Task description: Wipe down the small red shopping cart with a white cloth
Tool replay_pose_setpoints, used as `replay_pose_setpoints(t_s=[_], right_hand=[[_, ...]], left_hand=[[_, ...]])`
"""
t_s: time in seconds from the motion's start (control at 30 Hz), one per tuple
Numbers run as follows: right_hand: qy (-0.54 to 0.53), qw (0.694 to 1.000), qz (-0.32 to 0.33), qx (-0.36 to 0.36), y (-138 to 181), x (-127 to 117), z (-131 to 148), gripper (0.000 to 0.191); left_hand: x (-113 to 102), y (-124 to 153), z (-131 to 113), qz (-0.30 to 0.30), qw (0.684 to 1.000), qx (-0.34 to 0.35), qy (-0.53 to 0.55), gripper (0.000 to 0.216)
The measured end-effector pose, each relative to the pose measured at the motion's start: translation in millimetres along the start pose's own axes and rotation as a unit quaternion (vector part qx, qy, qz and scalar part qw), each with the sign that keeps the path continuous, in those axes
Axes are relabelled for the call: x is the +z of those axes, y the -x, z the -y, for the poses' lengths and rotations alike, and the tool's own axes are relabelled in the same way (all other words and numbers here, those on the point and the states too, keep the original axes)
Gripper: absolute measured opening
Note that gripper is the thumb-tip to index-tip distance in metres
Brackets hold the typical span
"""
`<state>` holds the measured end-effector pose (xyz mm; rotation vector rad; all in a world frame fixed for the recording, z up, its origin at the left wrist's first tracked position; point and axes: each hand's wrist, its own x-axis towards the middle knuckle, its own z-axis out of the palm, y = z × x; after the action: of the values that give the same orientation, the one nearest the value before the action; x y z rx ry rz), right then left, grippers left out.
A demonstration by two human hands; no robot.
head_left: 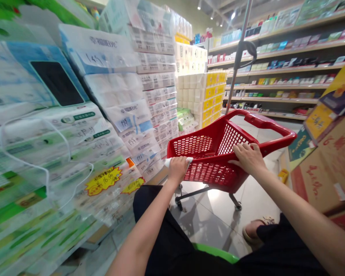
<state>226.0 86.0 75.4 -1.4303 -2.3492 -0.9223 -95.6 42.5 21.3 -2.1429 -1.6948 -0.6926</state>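
Two hands on red basket: left hand fisted round white cloth, right hand spread flat.

Most of cloth hidden inside left hand; tissue packs blurred.

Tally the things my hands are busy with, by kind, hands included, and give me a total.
Red wheeled shopping basket: 1
White cloth, gripped in the left hand against the basket's rim: 1
Hands at the basket, the left hand plus the right hand resting on the rim: 2
Total: 4
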Motion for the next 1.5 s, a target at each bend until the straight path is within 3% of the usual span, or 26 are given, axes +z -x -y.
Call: replay_pose_setpoints(t_s=[0.2, 0.3, 0.37, 0.47, 0.63, 0.73, 0.8, 0.87, 1.07, 1.17, 1.23, 1.33, 1.43, 1.5], right_hand=[[0.003, 1.000, -0.012, 0.015, -2, -18, 24, 0.025], [-0.001, 1.000, -0.017, 0.019, -2, -24, 32, 0.022], [-0.009, 1.000, -0.019, 0.014, -1, -24, 32, 0.025], [-0.019, 1.000, -0.021, 0.010, 0, -22, 26, 0.032], [-0.014, 1.000, -0.021, 0.014, 0, -19, 21, 0.034], [-0.011, 1.000, -0.021, 0.017, 0, -19, 25, 0.034], [-0.010, 1.000, -0.020, 0.021, -1, -20, 28, 0.035], [-0.010, 0.999, -0.020, 0.026, -1, -20, 32, 0.036], [-0.016, 0.999, -0.026, 0.026, -3, -20, 34, 0.034], [-0.019, 0.999, -0.033, 0.019, -1, -19, 29, 0.033], [-0.023, 0.999, -0.033, 0.010, 2, -17, 23, 0.033], [-0.029, 0.999, -0.029, 0.002, 6, -12, 9, 0.034], [-0.042, 0.999, -0.013, 0.010, 9, -5, -5, 0.037], [-0.062, 0.998, -0.002, 0.014, 8, -4, -10, 0.042]], left_hand=[[19, -53, -117, -0.030, 0.997, 0.061, 0.038, 0.028], [19, -63, -139, -0.038, 0.995, 0.082, 0.051, 0.027], [17, -60, -127, -0.028, 0.992, 0.107, 0.055, 0.027], [11, -44, -78, -0.004, 0.992, 0.117, 0.038, 0.026], [1, -5, 19, 0.019, 0.998, 0.066, -0.008, 0.026], [-3, 10, 52, 0.012, 1.000, 0.021, -0.015, 0.028], [-3, 11, 52, 0.006, 1.000, -0.004, -0.022, 0.029], [-1, 5, 33, -0.002, 0.999, -0.021, -0.027, 0.031], [14, -32, -85, -0.024, 0.999, 0.022, 0.026, 0.029], [15, -44, -118, -0.035, 0.996, 0.057, 0.065, 0.033], [12, -45, -115, -0.028, 0.991, 0.103, 0.081, 0.037], [5, -36, -82, -0.004, 0.985, 0.154, 0.081, 0.041], [0, -25, -48, 0.021, 0.991, 0.125, 0.050, 0.036], [-1, -19, -37, 0.036, 0.994, 0.099, 0.033, 0.034]])
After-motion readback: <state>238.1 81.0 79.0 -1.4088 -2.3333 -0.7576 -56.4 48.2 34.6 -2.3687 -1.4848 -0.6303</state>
